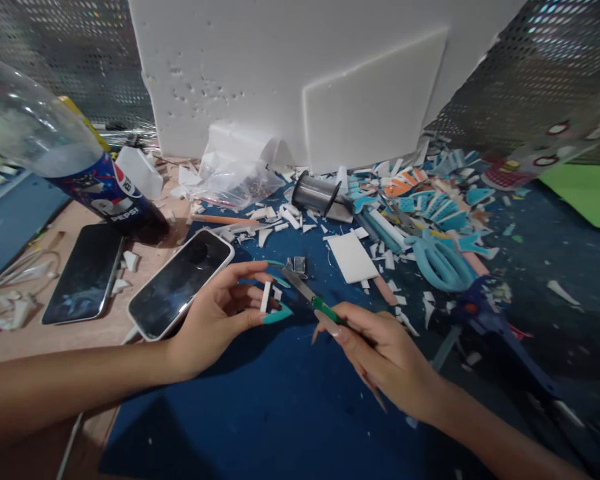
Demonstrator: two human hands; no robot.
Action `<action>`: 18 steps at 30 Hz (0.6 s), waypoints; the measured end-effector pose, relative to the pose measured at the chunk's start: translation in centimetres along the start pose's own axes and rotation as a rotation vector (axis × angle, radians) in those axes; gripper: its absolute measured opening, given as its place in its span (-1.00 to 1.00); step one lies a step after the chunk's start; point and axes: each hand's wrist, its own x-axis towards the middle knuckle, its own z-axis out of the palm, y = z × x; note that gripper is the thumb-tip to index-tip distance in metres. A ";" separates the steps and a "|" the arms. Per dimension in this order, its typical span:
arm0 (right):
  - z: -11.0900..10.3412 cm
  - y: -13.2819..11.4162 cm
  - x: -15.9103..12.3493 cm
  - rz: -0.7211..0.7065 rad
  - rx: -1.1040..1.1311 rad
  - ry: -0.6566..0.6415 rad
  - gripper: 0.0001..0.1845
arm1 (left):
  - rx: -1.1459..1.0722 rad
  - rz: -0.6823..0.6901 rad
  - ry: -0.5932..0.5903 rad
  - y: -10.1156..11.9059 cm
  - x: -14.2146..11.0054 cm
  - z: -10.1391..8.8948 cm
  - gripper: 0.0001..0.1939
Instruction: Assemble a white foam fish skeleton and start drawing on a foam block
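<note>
Between the thumb and fingers of my left hand (225, 307) is a small white strip (265, 297), held upright; it looks like foam. A smaller white bit (277, 293) shows just beside it, and I cannot tell whether it is attached. My right hand (380, 347) is wrapped round the green handle of a craft knife (303, 288). Its blade points up and left, towards my left fingertips. Just beyond the blade tip lies a small clear block (299, 267) on the blue mat (280, 413).
Two phones, one black (84, 273) and one white-edged (183, 283), lie left, near a Pepsi bottle (113, 193). Behind are a spool (315, 195) and a white foam board (240, 73). Light-blue scissors (443, 263), a blue glue gun (505, 340) and foam scraps crowd the right.
</note>
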 end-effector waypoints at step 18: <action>0.5 -0.4 0.1 -0.042 -0.183 -0.015 -0.57 | 0.066 0.098 -0.007 0.3 -0.3 0.4 -0.49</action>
